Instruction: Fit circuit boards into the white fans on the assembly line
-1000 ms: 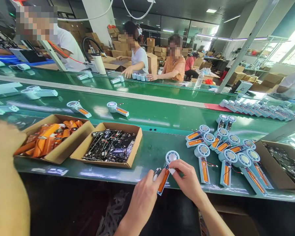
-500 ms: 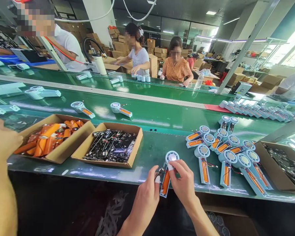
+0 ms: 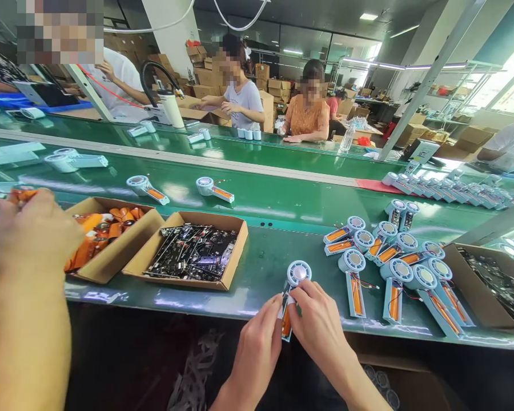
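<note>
The light-blue plastic fan body with round head (image 3: 299, 272) lies at the front edge of the green table (image 3: 282, 242). Left hand (image 3: 259, 338) and right hand (image 3: 319, 321) bend fingers over its handle, hiding much; whether each grip is closed, and on what, I cannot tell. Probably inner parts are being fitted; the next move calls for careful fingertips. Similar fan bodies (image 3: 400, 270) crowd at right; 2 brown cardboard boxes (image 3: 236, 260) limit the left.

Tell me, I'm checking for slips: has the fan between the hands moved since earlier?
Yes, slightly: against the black dots on the bench, the handle has swung right at its lower end; the head sits about where it was.
</note>
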Demonstrator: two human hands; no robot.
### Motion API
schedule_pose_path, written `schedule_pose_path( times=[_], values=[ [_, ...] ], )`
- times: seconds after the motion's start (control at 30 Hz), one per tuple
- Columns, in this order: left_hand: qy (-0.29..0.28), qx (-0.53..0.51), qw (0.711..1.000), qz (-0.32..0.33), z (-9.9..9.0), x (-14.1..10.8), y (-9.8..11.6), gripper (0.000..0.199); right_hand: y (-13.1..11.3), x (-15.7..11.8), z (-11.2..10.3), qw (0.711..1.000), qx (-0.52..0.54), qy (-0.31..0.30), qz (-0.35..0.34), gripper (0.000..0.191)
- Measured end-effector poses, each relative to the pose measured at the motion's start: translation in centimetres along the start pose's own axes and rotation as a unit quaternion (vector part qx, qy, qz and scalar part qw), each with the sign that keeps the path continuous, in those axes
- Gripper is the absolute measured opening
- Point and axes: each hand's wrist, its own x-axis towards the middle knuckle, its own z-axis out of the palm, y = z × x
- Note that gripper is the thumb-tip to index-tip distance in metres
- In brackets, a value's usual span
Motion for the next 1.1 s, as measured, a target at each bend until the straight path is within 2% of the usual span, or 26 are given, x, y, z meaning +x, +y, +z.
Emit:
schedule_pose_path(
  times=[0.13,0.27,0.47,0.63,0.87,0.93,1.03,1.1],
  values=[
    [0.01,0.056,0.997,0.058,0.1,-0.5,0.1,0.039,0.1,-0.2,-0.3,0.999,0.034,-0.016,0.004,0.019],
    [0.006,0.012,0.999,0.048,-0.3,0.0,0.1,0.04,0.8,-0.3,-0.4,0.997,0.07,-0.028,0.009,0.02],
    [-0.094,-0.135,0.986,-0.01,-2.1,2.2,-0.5,0.04,3.0,-0.1,-0.5,0.976,0.206,-0.067,-0.035,0.026],
    [-0.131,-0.159,0.978,-0.01,-2.8,2.9,-0.9,0.042,3.7,0.0,-0.1,0.953,0.29,-0.065,-0.052,0.024],
    [-0.159,-0.171,0.972,0.014,-2.6,3.0,-1.6,0.047,3.9,0.0,0.4,0.95,0.306,-0.058,-0.03,0.022],
    [-0.166,-0.176,0.97,-0.001,-2.6,3.1,-1.6,0.044,3.7,0.0,0.3,0.953,0.298,-0.053,-0.023,0.022],
    [-0.161,-0.183,0.968,-0.056,-2.6,3.3,-0.9,0.035,3.3,-0.2,-0.3,0.958,0.28,-0.053,0.006,0.024],
    [-0.162,-0.191,0.963,-0.096,-2.9,3.0,0.0,0.032,2.9,-0.6,-0.7,0.946,0.31,-0.077,0.049,0.022]
  ],
)
